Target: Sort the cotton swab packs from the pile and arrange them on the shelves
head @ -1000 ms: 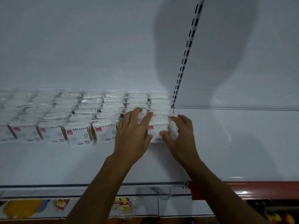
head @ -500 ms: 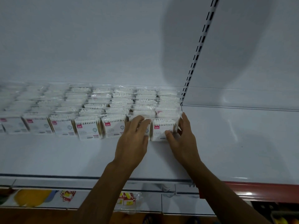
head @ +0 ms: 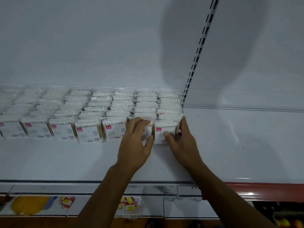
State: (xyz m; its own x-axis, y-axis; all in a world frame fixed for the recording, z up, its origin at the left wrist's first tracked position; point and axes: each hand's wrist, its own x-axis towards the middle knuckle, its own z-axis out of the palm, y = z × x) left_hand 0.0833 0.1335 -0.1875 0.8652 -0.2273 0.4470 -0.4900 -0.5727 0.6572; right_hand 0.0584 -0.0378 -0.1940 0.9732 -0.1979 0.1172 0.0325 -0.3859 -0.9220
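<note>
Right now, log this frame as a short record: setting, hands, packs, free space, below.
setting: white shop shelf with slotted upright
left hand: fingers curled over a front-row cotton swab pack
right hand: thumb and fingers pinch the end pack
packs: rows of cotton swab packs standing upright, filling the shelf's left bay back to front
free space: right bay bare
below: lower shelf with yellow and red items, blurred
</note>
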